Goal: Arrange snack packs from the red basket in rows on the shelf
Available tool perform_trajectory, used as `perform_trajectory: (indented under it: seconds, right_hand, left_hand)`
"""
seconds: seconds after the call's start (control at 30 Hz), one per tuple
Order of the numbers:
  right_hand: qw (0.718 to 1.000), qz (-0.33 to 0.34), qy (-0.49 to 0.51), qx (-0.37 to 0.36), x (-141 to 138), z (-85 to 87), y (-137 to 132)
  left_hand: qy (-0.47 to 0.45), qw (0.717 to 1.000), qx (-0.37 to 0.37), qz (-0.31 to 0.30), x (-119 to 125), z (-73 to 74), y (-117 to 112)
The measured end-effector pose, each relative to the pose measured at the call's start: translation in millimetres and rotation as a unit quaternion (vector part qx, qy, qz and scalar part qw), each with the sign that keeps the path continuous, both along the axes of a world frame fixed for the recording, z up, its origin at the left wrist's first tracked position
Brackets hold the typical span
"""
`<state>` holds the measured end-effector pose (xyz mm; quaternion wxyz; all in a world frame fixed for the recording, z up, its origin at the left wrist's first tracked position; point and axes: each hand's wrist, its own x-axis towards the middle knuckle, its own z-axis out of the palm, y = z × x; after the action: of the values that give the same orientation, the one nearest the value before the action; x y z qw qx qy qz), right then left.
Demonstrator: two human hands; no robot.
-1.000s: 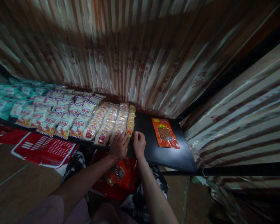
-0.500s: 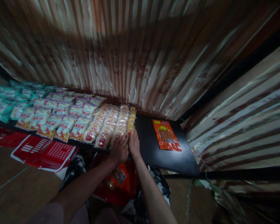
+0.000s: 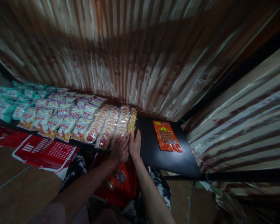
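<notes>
My left hand [image 3: 120, 151] lies over the near end of a row of round, clear-wrapped white snack packets [image 3: 121, 124], its fingers stretched forward. Close against it on the right, my right hand [image 3: 134, 145] has its fingers straight, along the near end of a narrow row of yellow snack packets [image 3: 131, 119]. Whether a packet sits under the fingers is hidden. Two more rows of wrapped white packets [image 3: 107, 124] stand left of the hands. On the black shelf [image 3: 151, 149] to the right lies a flat orange food pouch [image 3: 167, 137], apart from both hands.
Farther left are white-and-orange snack bags [image 3: 66, 127] and teal bags [image 3: 6, 109]. A red bag [image 3: 44, 152] hangs below the shelf edge. Between my legs is a red bag holding orange pouches [image 3: 121, 179]. Corrugated sheeting [image 3: 130, 62] rises behind.
My right hand's fingers have straightened and tipped slightly right, away from the yellow packets. My left hand stays almost where it was. The packets and orange pouch keep their arrangement.
</notes>
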<state>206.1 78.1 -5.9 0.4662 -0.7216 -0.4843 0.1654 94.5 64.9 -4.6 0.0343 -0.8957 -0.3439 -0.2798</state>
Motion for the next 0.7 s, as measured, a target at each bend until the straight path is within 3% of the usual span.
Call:
perform_trajectory:
  seconds: [0.2, 0.4, 0.57, 0.7]
  right_hand:
    - [0.997, -0.038, 0.022, 0.062, -11.3, 8.2, -36.3]
    - [0.993, -0.033, 0.023, 0.109, -34.1, 5.0, -95.9]
    - [0.992, 0.017, -0.021, 0.125, -50.2, -16.5, -145.3]
    - [0.994, 0.047, -0.044, 0.084, -50.7, -42.5, -173.0]
  left_hand:
    - [0.004, 0.999, 0.027, -0.016, -4.0, -0.8, -1.1]
    - [0.012, 0.998, 0.037, -0.04, -7.1, -3.3, -0.8]
    - [0.013, 0.998, 0.036, -0.049, -6.6, -1.5, -9.8]
    - [0.03, 0.996, 0.008, -0.085, -19.5, -8.7, -42.8]
